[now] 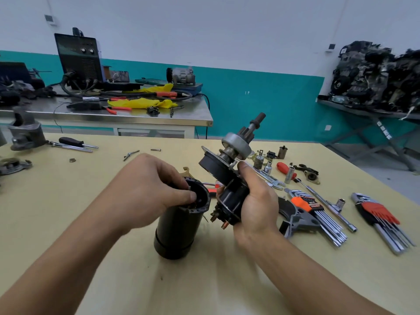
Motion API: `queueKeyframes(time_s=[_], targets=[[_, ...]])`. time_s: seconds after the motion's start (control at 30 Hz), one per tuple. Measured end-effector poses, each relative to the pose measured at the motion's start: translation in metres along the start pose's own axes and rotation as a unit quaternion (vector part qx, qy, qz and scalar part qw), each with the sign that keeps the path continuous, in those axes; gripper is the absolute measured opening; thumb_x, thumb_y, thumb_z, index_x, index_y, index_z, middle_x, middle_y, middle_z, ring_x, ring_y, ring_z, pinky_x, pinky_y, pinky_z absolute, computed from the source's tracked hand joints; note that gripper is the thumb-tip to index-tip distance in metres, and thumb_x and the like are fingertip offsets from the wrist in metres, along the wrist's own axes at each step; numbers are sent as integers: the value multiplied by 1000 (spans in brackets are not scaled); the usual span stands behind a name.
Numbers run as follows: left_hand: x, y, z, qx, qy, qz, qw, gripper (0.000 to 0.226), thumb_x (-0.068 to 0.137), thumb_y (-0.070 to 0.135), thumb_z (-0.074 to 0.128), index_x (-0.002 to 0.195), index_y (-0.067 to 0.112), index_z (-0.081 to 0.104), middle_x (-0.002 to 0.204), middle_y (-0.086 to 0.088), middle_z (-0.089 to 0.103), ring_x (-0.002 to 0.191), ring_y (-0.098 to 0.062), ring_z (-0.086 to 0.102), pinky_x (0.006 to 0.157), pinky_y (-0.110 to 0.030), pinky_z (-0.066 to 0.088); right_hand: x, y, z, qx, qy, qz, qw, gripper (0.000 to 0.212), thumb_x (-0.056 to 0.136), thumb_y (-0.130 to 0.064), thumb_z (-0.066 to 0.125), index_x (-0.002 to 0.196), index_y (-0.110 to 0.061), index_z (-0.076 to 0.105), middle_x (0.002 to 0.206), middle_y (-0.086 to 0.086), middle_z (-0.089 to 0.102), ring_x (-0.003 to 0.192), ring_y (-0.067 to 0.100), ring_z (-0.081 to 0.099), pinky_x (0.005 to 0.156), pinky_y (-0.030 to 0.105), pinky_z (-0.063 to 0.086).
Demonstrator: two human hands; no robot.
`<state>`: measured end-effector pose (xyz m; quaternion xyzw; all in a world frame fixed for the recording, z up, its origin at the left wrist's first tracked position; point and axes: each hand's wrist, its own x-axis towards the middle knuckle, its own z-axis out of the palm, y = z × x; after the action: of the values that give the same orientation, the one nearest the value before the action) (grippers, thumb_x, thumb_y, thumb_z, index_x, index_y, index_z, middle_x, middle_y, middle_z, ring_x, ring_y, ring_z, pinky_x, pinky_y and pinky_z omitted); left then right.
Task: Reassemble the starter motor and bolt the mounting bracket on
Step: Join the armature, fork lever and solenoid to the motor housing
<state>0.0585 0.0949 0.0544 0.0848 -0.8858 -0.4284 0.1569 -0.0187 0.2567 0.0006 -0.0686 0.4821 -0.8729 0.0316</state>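
Observation:
A black cylindrical motor housing [176, 228] stands upright on the yellow table [113, 258], open end up. My left hand [145, 189] grips its top rim, fingertips curled into the opening. My right hand [254, 205] holds the black solenoid with the drive shaft and pinion assembly [229, 169] tilted in the air just right of the housing; the shaft points up and right. A grey cast bracket [297, 220] lies on the table behind my right hand, partly hidden.
Hex key sets [318, 208] [381, 219], sockets, wrenches and a red-handled screwdriver [285, 169] lie at the right. A grey nose housing [25, 135], an end cap [13, 165] and a screwdriver [75, 142] sit at the far left. A steel bench [113, 114] stands behind.

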Motion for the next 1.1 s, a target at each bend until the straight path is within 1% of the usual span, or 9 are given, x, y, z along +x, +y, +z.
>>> queueKeyframes(time_s=[0.1, 0.23, 0.37, 0.47, 0.57, 0.67, 0.77, 0.9, 1.1], targets=[[1, 9, -5, 85, -14, 18, 996, 18, 75, 26, 86, 62, 36, 78, 64, 14, 71, 62, 0, 61, 45, -12, 41, -4, -1, 3, -22, -8, -15, 1000, 21, 86, -26, 73, 72, -11, 74, 72, 17, 68, 57, 29, 65, 51, 35, 52], [-4, 10, -9, 109, -26, 44, 993, 18, 80, 24, 83, 66, 34, 78, 71, 14, 72, 75, -7, 64, 69, -26, 52, -10, -1, 7, -58, -14, -59, 996, 24, 78, -31, 82, 74, -9, 75, 80, 19, 68, 80, 40, 62, 75, 51, 49], [-6, 11, -11, 119, -40, 49, 991, 9, 83, 20, 80, 81, 29, 82, 80, 17, 75, 88, -12, 68, 88, -36, 56, -12, -4, 8, -65, -10, -70, 995, 31, 72, -36, 79, 77, -6, 75, 83, 24, 69, 82, 51, 61, 73, 52, 50], [-3, 21, -11, 174, -33, 38, 983, 4, 79, 29, 83, 76, 30, 80, 81, 11, 74, 79, -10, 65, 72, -31, 56, -11, -5, 6, -56, -15, -54, 997, 28, 68, -38, 76, 72, -11, 75, 75, 16, 69, 68, 38, 64, 58, 42, 53], [4, 36, -15, 273, -70, 4, 959, 22, 73, 44, 85, 80, 25, 79, 70, 7, 67, 64, -8, 61, 49, -21, 43, -9, -8, 4, -43, -14, -41, 998, 30, 65, -38, 77, 73, -9, 74, 72, 16, 69, 54, 30, 67, 45, 34, 53], [9, 46, -15, 340, -106, 17, 934, 24, 75, 46, 84, 73, 25, 72, 67, 7, 60, 64, -10, 57, 49, -22, 40, -6, -9, 0, -44, -2, -41, 998, 29, 70, -36, 78, 75, -7, 75, 74, 18, 68, 52, 27, 66, 45, 32, 53], [9, 47, -11, 369, -116, 42, 921, 38, 83, 42, 79, 61, 29, 51, 68, 7, 53, 62, -10, 50, 49, -23, 35, -5, -9, -2, -46, 3, -36, 998, 20, 78, -30, 77, 74, -10, 76, 75, 17, 68, 53, 26, 65, 43, 32, 52], [8, 45, -11, 378, -118, 53, 917, 33, 86, 37, 77, 66, 27, 53, 72, 5, 52, 66, -14, 52, 51, -25, 37, -4, -9, -2, -44, 8, -28, 999, 19, 86, -24, 75, 75, -9, 76, 73, 18, 67, 50, 28, 64, 43, 33, 51], [5, 44, -12, 375, -117, 74, 917, 42, 87, 32, 76, 57, 27, 47, 71, 3, 55, 63, -13, 51, 52, -25, 37, -3, -9, -1, -50, 17, -25, 998, 21, 87, -25, 75, 70, -13, 75, 72, 19, 67, 52, 29, 64, 45, 33, 52]])
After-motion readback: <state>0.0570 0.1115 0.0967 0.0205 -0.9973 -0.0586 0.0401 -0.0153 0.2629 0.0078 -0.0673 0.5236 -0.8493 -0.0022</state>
